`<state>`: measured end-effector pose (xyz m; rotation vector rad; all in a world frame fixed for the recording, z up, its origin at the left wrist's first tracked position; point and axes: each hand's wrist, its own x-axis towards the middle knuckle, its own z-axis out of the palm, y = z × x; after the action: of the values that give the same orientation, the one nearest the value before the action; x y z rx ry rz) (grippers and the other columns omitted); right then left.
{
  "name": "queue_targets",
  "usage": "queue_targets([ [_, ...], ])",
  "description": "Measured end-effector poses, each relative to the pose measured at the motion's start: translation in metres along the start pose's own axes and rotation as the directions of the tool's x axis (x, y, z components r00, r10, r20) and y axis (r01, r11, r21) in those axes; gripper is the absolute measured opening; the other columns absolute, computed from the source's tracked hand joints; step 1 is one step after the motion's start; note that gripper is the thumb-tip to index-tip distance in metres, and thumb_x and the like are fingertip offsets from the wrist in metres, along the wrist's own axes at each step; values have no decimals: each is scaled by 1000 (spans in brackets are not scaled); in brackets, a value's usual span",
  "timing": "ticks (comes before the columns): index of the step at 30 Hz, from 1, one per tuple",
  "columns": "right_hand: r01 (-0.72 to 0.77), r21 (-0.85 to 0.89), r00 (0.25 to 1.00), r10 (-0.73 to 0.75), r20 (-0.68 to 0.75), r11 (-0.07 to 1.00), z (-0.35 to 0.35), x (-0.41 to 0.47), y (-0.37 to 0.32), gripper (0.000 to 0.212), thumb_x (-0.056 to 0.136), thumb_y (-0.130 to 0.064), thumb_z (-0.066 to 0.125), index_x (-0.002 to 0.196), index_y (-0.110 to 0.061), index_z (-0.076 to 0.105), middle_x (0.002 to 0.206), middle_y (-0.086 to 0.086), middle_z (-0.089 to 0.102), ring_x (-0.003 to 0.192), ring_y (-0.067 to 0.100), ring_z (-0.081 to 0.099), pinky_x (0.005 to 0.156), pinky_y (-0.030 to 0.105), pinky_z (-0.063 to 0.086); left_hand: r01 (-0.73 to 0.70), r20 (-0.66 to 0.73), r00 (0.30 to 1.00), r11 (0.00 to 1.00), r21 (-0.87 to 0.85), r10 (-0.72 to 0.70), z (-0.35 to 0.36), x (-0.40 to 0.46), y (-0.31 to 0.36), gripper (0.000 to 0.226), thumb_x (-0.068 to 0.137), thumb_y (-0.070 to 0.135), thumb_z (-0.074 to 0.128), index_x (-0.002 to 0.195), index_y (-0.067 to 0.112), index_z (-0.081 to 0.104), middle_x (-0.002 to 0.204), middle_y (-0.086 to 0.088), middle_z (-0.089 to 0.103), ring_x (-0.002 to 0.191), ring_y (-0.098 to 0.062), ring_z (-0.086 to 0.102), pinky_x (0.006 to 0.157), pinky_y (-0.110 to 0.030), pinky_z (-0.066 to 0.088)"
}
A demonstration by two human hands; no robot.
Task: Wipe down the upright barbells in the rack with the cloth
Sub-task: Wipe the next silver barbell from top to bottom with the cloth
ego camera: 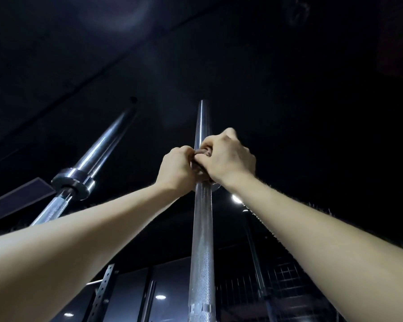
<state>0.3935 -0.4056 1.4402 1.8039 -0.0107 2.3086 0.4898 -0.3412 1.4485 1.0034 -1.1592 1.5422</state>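
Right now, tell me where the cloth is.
Head view, centre: the cloth is bunched between the left hand and right hand, wrapped on the middle barbell.

Centre upright silver steel barbell (201, 240): shaft has a rough diamond-knurled texture, bright but not mirror-like; its upper sleeve is smooth polished metal, glossy with a long highlight. Left tilted chrome barbell (84, 168): sleeve and collar smooth and highly reflective, shaft below the collar knurled. Small brownish-red cloth (201, 156) looks soft, matt fabric, bunched up against the bar. Dark perforated steel rack upright (104, 291): painted, dull satin finish. Background wire mesh panel (286, 287) looks like thin matt metal.
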Motion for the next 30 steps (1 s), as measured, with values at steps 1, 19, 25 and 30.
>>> queue_targets([
  [1,35,-46,999,-34,11,998,1,1,-3,17,87,-43,61,101,-34,66,116,-1,45,94,30,59,72,32,41,24,-5,1000,999,-38,-25,0,0,-1,28,74,8,73,101,5,65,96,-9,67,89,-26,65,79,-38,53],
  [19,-123,98,992,121,21,988,37,0,-6,13,82,-37,68,94,-34,71,112,-3,51,91,29,62,77,33,50,77,34,997,989,-123,-73,1,-9,-28,19,77,3,70,95,4,67,86,-6,65,87,-27,65,76,-37,54],
  [25,-363,353,930,356,86,862,39,18,18,11,73,-36,75,70,-28,69,91,-6,70,79,20,67,74,35,58,80,84,994,985,-156,-67,-2,-5,-25,33,66,17,86,91,10,65,94,-2,63,84,-14,58,70,-22,49],
  [30,-391,289,919,386,74,874,43,10,19,11,80,-38,71,84,-28,71,103,-4,64,84,24,65,77,36,56,78,66,995,991,-108,-71,6,-9,-29,33,67,17,85,94,10,66,99,-4,61,90,-18,58,79,-29,49],
])
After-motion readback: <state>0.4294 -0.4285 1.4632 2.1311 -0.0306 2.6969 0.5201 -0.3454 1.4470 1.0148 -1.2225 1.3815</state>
